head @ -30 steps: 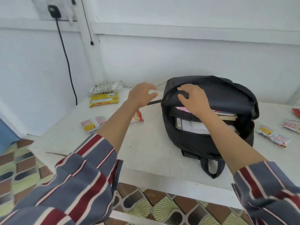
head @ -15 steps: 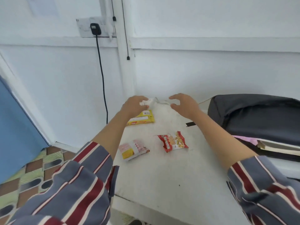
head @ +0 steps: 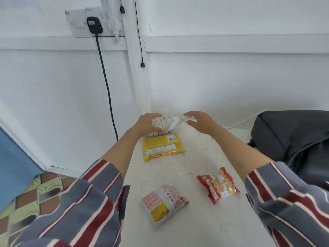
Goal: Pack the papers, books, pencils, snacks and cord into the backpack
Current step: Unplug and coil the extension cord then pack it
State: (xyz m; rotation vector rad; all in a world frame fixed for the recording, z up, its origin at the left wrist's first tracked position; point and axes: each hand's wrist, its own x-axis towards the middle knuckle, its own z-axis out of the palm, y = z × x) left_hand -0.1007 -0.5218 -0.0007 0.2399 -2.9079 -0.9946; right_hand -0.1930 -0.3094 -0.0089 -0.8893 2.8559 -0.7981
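A coiled white cord [head: 166,124] with a white plug block lies at the table's far corner against the wall. My left hand [head: 148,124] grips the coil's left side. My right hand [head: 200,121] pinches the cord's right end. The black backpack [head: 292,138] sits at the right edge of view, its opening out of sight. Three snack packs lie on the table: a yellow one [head: 162,147] just below the cord, a red peanut pack [head: 218,185], and a pink-and-yellow pack [head: 164,202] nearest me.
The white table [head: 195,220] stands in a corner of white walls. A black plug and cable [head: 105,75] hang from a wall socket at upper left. A thin white wire runs along the table toward the backpack. Patterned floor tiles [head: 26,198] show at lower left.
My view swung left, away from the backpack. My right hand left the backpack's flap, and both hands reached the far corner and closed on the white cord.
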